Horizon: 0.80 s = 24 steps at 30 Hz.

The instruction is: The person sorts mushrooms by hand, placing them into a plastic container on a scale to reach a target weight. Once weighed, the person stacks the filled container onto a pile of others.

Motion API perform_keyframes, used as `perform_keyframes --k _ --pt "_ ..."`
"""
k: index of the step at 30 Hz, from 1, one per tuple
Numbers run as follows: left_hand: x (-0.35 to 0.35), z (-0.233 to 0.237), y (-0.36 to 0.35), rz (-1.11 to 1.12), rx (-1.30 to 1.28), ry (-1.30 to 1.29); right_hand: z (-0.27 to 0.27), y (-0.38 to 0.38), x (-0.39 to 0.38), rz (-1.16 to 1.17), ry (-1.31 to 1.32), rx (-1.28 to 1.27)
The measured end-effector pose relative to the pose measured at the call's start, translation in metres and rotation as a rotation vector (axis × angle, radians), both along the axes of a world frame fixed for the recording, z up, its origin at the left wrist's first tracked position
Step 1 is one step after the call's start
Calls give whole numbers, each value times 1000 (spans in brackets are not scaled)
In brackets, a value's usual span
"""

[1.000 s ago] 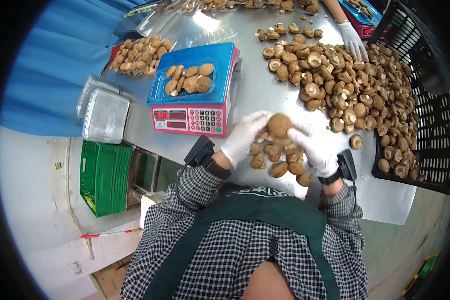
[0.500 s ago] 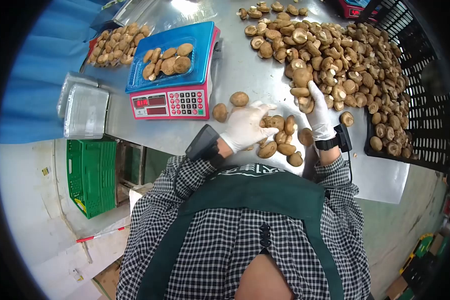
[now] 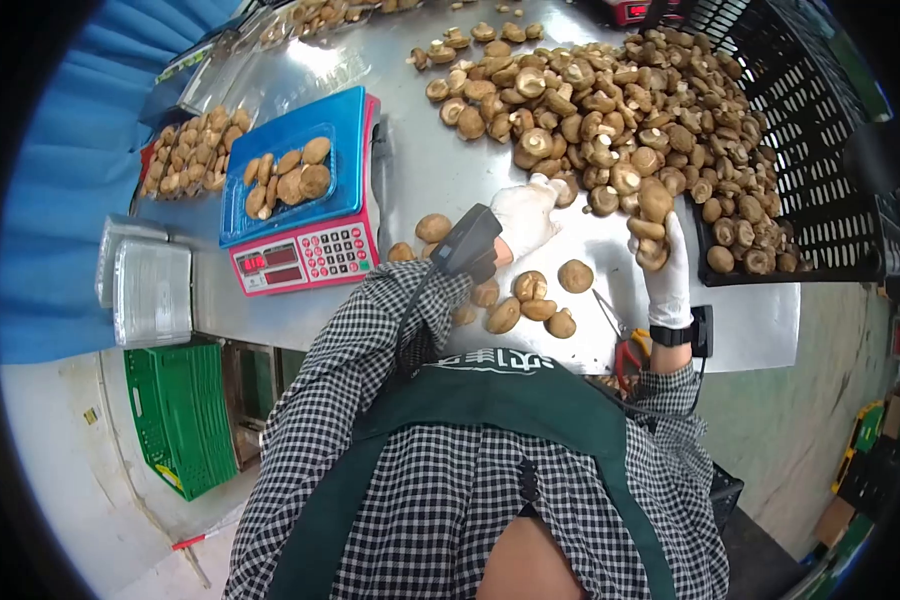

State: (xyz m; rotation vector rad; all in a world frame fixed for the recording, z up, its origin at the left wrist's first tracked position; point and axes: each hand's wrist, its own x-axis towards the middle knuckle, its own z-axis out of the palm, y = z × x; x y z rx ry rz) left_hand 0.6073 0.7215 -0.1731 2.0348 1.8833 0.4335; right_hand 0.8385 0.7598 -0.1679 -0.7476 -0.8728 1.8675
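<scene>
My left hand (image 3: 526,218), in a white glove, reaches to the near edge of the mushroom pile (image 3: 610,110). Its fingers are bent against a brown mushroom (image 3: 567,190), partly hidden by the glove. My gloved right hand (image 3: 670,270) is closed around several mushrooms (image 3: 654,200), stacked between thumb and fingers, to the right. Between my arms, several loose mushrooms (image 3: 505,315) lie on the metal table (image 3: 440,130). Two more mushrooms (image 3: 433,228) sit left of my left wrist.
A scale (image 3: 305,260) bears a clear tray of mushrooms (image 3: 290,185). Packed mushrooms (image 3: 195,150) and stacked empty trays (image 3: 153,295) are at left. A black crate (image 3: 820,180) stands at right. Scissors (image 3: 627,358) lie near the table's front edge; green crates (image 3: 180,410) stand below.
My left hand has moved from the loose mushrooms forward to the pile's edge. My right hand still holds its mushrooms, now lower and farther from the pile. The view has shifted, and scissors now show.
</scene>
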Motion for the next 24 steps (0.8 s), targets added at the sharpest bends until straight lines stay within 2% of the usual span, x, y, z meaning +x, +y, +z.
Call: perform_keyframes --k 1,6,8,10,12,13,14,16,19,22,24 --pt "2 -6 7 49 58 -25 2 -7 5 -55 -46 -30" --pt "5 -10 33 -39 58 116 -11 -28 31 -38 -123 -34" --pt "6 -9 39 -80 58 283 -15 -35 36 -56 -182 -21" --pt "-1 -16 37 -60 124 63 -17 -40 41 -51 -251 -37" --pt "-5 -12 34 44 6 -183 -23 -42 52 33 -267 -57" --pt "-13 -28 31 47 84 -404 -18 -44 49 30 -262 -56" --pt "-14 -12 22 193 -210 -917 -8 -47 42 24 -300 -1" --pt "-29 23 4 277 -394 -1153 10 -46 30 45 -329 54" --pt "-43 64 -29 358 -366 -1274 21 -40 6 209 -359 111" --pt "-71 86 -56 381 -294 -1265 27 -27 -16 364 -520 118" --pt "-98 91 -78 390 -146 -1151 48 -28 -46 381 -522 240"
